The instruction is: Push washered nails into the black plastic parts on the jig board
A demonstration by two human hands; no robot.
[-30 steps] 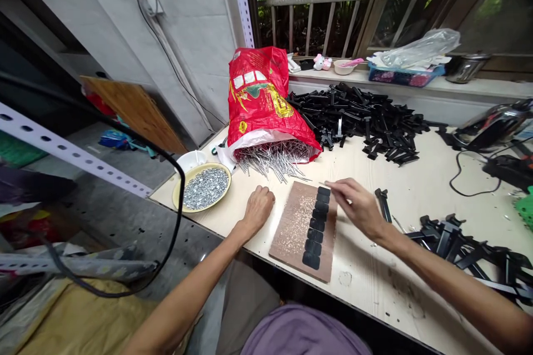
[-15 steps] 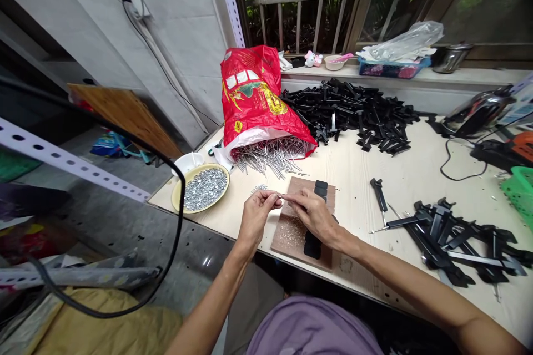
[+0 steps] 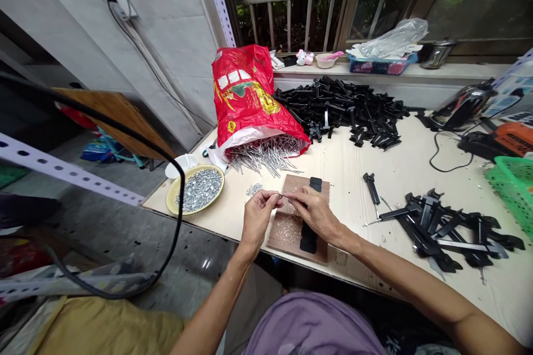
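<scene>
My left hand [image 3: 259, 215] is closed in a pinch, thumb against fingers. My right hand [image 3: 315, 212] pinches too, and its fingertips meet those of the left. Whatever small piece sits between them is too tiny to make out. Both hands are held over the left part of a brown board [image 3: 287, 233], which carries a row of black pads [image 3: 308, 239] and pale crumbs. Just beyond the left hand lies a little heap of small metal pieces [image 3: 254, 189]. A yellow bowl [image 3: 220, 193] full of small silvery pieces stands further left.
Thin metal rods spill from a red bag [image 3: 245, 105] at the back. Black plastic parts [image 3: 345, 108] are heaped behind, with more black parts with metal rods [image 3: 441, 227] at right. A green basket [image 3: 510, 188] and kettle [image 3: 464, 105] stand right. A black cable [image 3: 182, 199] loops at left.
The view has shifted slightly, so the table's things appear a little further left. Both hands keep their pinch with fingertips together; the small metal heap shows more fully.
</scene>
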